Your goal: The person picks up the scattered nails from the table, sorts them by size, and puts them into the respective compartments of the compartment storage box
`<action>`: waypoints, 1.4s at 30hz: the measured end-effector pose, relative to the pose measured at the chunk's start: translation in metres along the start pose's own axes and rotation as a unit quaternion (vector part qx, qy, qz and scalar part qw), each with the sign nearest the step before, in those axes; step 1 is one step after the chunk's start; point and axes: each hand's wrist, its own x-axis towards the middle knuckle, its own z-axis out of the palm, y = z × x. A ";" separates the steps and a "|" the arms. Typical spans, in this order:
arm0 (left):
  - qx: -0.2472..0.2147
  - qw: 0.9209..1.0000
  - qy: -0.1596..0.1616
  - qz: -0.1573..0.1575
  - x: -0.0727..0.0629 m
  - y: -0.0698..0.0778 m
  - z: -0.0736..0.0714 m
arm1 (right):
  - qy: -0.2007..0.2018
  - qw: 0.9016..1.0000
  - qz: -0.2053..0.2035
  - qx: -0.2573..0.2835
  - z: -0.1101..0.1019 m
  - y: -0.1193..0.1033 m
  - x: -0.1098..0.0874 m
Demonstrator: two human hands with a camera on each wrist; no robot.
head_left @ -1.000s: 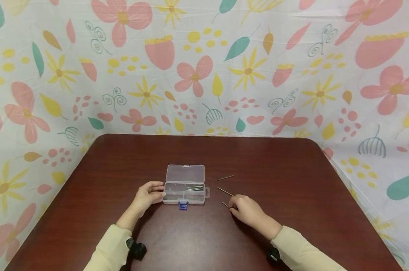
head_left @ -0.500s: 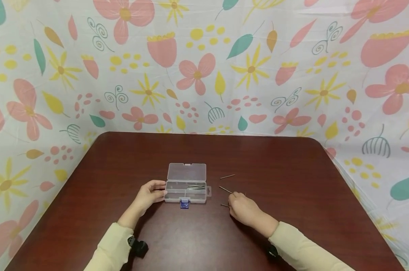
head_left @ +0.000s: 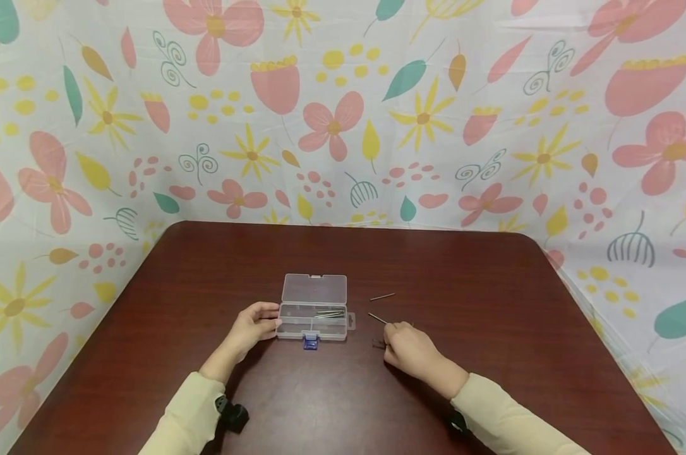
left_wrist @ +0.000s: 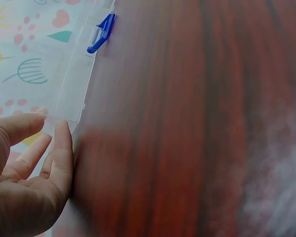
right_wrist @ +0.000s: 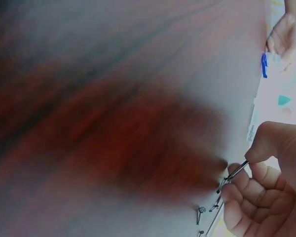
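My left hand (head_left: 251,330) rests its fingertips and thumb against the left end of a clear plastic box (head_left: 333,337). In the left wrist view its fingers are fairly straight around the box corner. The box's lid (head_left: 314,289) stands open, and several screws (head_left: 330,313) lie in its back compartment. To the right, my right hand (head_left: 412,352) pinches a thin metal screw (right_wrist: 238,170) between thumb and index finger, close over the table. Just past its fingertips lies another screw (head_left: 376,317), its right end hidden by the hand. A further screw (head_left: 383,296) lies behind that one.
A blue latch (head_left: 311,343) hangs at the box's front, and a clear hanging tab (head_left: 351,321) sticks out on its right side. The dark red-brown table (head_left: 343,404) runs back to a flowered cloth (head_left: 343,158).
My right hand has shifted slightly left, and the screw in its fingers now shows blurred and shorter. My left hand keeps its place on the box. The head view has moved a little.
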 end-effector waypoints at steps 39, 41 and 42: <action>0.020 0.999 -0.032 0.005 -0.003 0.000 0.000 | 0.042 0.998 0.008 0.051 -0.009 0.018 -0.005; 0.019 0.999 -0.034 0.007 -0.003 0.001 0.000 | 0.049 0.997 0.013 0.050 -0.010 0.017 -0.003; 0.019 0.999 -0.034 0.008 -0.003 0.002 0.000 | 0.052 0.997 0.015 0.051 -0.010 0.017 -0.002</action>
